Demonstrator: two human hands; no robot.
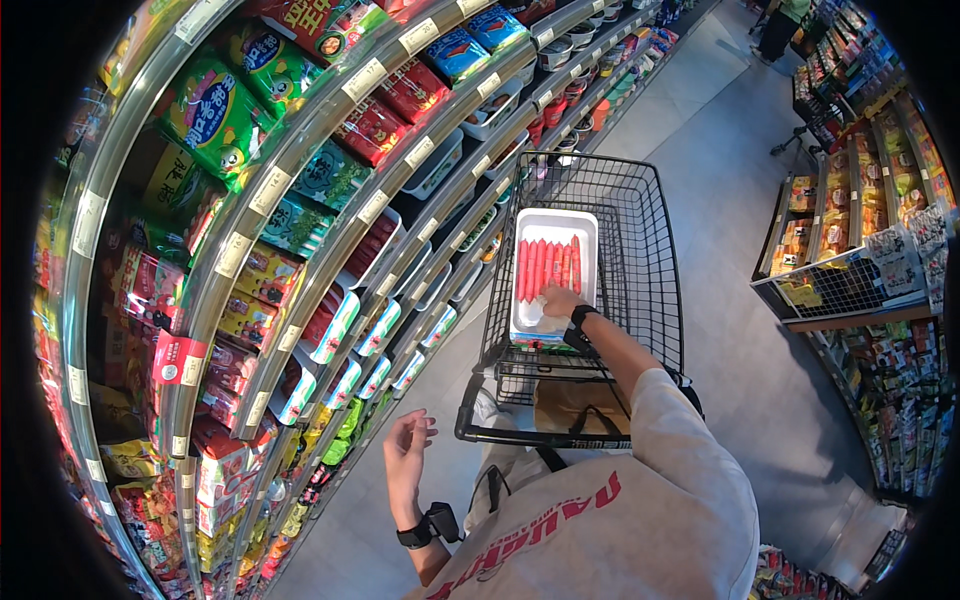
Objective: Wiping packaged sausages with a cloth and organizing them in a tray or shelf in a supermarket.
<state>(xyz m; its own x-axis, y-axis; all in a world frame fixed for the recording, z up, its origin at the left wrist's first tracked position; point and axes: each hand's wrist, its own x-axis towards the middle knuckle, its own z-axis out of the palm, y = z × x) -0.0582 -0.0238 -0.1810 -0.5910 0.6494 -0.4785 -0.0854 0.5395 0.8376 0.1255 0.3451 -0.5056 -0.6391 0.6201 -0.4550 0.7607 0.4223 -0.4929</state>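
Observation:
A white tray with several red-wrapped sausages laid side by side rests in a black wire shopping cart. My right hand reaches over the tray's near end, its fingers bent and closed around the near end of a red stick. The fingertips are partly hidden. Under the hand, the near part of the tray shows white. To the left of the cart handle, my left hand hangs in the air, fingers loosely curled and apart, holding nothing.
Tall shelves with bagged snacks and trays of red sticks curve along the left. A brown paper bag sits near the cart handle. On the right stands a display rack of packaged goods. A person is far off.

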